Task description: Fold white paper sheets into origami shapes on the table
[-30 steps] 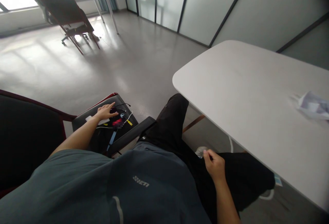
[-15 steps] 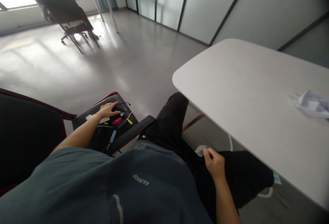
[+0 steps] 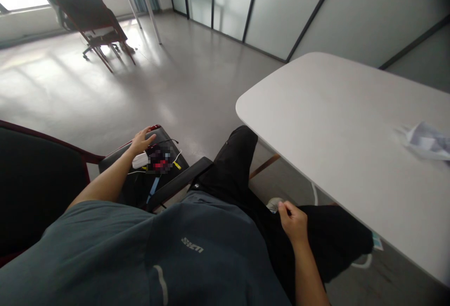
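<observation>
The person's left hand (image 3: 138,141) is hovering over a black padded chair seat (image 3: 163,135) with a red rim, beside the person's own seat. The left fingers (image 3: 146,133) are fanning wide and holding nothing visible; their tips are pointing toward the red rim, though the view cannot settle whether they are touching it. Just below the fingers, a white plug-shaped object (image 3: 139,160) and a pixelated, unreadable object (image 3: 160,158) are lying on the seat, with a yellow tag (image 3: 177,166), a blue strap (image 3: 153,190) and a thin white cable (image 3: 179,154) beyond them. These things are probably lying there because that seat is within easy arm's reach.

The right hand (image 3: 293,221) is resting well apart, against the black trousers (image 3: 232,165). The right fingers (image 3: 284,208) are pinching narrowly, but whether they are holding a fold of cloth or something small cannot be told. A grey sneaker toe (image 3: 274,205) is showing just beside them, and the table (image 3: 333,118) is standing beyond them, with crumpled paper (image 3: 427,142) lying on it.
</observation>
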The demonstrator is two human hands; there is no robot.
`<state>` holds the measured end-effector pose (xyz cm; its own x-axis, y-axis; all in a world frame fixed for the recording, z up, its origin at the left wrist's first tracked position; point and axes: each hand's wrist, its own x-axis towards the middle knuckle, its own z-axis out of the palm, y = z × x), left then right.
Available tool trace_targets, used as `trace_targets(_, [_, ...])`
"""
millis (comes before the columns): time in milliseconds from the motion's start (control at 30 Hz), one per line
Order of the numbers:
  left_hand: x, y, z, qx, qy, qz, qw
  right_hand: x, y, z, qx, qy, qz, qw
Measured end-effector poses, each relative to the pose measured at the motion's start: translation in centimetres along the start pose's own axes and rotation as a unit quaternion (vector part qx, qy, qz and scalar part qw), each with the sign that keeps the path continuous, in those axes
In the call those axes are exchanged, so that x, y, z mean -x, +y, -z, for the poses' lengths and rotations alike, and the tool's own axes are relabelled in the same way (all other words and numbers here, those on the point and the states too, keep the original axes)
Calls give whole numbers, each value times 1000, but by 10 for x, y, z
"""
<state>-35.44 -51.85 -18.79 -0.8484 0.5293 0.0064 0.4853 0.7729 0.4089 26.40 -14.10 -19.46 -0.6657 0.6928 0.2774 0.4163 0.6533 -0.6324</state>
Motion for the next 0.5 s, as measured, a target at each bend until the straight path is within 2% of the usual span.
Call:
trace_targets(67, [-4, 11, 10, 53, 42, 20, 998, 0, 1, 0, -1, -2, -4, 1000])
trace_targets(133, [-7, 30, 21, 73, 90, 17, 993, 0, 1, -1, -6, -6, -12, 1000])
trace_targets(233, [-15, 83, 39, 121, 165, -44, 978, -4, -7, -1, -15, -12, -26, 999])
trace_targets(333, [-18, 171, 54, 198, 222, -148, 943, -10, -31, 10, -19, -23, -19, 999])
trace_targets(400, [-13, 240, 60, 232, 213, -237, 919, -16, -55, 25, -24, -53, 21, 998])
trace_targets(500, [-4, 340, 61, 213, 188, -397, 872, -33, -93, 58, -48, -111, 108, 987])
